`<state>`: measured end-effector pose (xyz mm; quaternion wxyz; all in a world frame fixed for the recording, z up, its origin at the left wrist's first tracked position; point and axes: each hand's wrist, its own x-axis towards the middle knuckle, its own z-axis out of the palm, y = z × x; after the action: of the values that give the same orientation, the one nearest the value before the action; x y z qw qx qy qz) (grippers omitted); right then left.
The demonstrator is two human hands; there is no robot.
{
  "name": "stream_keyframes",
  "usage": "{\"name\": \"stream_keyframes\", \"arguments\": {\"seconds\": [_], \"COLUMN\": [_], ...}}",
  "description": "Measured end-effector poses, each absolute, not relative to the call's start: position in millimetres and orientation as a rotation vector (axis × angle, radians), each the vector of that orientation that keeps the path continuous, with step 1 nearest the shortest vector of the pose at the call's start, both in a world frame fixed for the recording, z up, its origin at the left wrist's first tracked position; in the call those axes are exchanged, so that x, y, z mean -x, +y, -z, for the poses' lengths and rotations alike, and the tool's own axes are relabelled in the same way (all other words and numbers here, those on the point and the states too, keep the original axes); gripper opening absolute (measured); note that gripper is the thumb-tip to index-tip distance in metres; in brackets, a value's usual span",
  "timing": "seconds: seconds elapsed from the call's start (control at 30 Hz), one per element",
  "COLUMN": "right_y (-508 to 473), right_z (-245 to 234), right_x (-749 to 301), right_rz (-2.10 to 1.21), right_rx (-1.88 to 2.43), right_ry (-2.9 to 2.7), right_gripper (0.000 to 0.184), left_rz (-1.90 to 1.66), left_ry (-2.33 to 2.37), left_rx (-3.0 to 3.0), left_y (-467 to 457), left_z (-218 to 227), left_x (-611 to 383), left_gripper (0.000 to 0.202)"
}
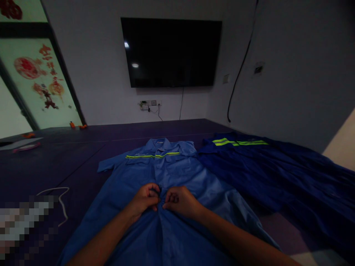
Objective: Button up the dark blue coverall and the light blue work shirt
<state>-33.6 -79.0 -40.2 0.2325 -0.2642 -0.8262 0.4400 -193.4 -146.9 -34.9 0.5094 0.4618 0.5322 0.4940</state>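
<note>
A blue short-sleeved work shirt [183,170] with a yellow-green stripe across the chest lies spread face up in front of me, collar away from me. Both hands are at its front placket, below the chest pockets. My left hand [147,197] pinches the placket's left edge with curled fingers. Just to the right, my right hand [180,199] is closed on the other side of the placket, thumb and fingertips on the cloth. The fabric bunches a little between them. Any button there is too small and dark to make out.
On the right lies a darker blue work garment [238,166] with yellow-green stripes, touching the shirt. A white cord [62,201] lies on the dark mat [83,159] at left. A television [172,53] hangs on the far wall; a black cable [241,70] dangles at right.
</note>
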Motion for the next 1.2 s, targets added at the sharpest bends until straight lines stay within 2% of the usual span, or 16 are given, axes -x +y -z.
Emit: {"name": "stream_keyframes", "arguments": {"seconds": [0.37, 0.97, 1.2], "right_y": [-77, -78, -79], "right_z": [44, 42, 40], "right_x": [34, 33, 33], "right_rz": [-1.113, -1.244, -1.179], "right_rx": [0.761, 0.671, 0.727], "right_ry": [-2.298, -2.289, -2.356], "right_gripper": [0.021, 0.023, 0.023], "left_rz": [-1.196, -1.117, -1.121], "left_ry": [1.293, 1.266, 1.277], "left_rx": [-0.972, -1.168, -1.203], "left_y": [-149, -150, -149], "left_z": [29, 24, 28], "left_x": [188, 188, 189], "left_gripper": [0.034, 0.037, 0.04]}}
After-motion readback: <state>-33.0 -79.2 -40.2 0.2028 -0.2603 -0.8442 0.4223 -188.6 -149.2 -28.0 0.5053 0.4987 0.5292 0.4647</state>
